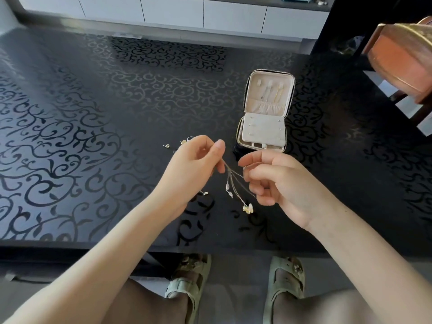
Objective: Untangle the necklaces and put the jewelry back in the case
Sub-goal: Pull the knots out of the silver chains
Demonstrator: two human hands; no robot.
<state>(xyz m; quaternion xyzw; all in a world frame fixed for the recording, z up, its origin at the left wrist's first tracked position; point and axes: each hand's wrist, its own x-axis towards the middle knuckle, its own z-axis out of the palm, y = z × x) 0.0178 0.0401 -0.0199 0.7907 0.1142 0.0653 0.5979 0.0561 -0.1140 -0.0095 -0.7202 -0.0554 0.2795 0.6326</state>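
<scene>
Big black table [93, 113] with a swirly vine pattern takes up most of the view, and there's a wooden chair [397, 59] off at 2 o'clock. Both hands are up over the table, just below dead centre. The left hand [194, 169] has thumb and fingertips pinched on the top of the tangled necklaces [236, 183], other fingers loosely curled. The right hand [280, 183] sits at 3 o'clock from it, fingers curled in, pinching a strand of the same bunch.

The jewelry case [264, 113] is at roughly 1 o'clock from the hands. It's unzipped and open on the table, cream inside, with a few chains hung in the lid.

The thin chains dangle between the hands, with a pale butterfly pendant [247, 208] at the bottom, 6 o'clock. A tiny stud earring [167, 145] lies on the table at 10 o'clock from the left hand.
</scene>
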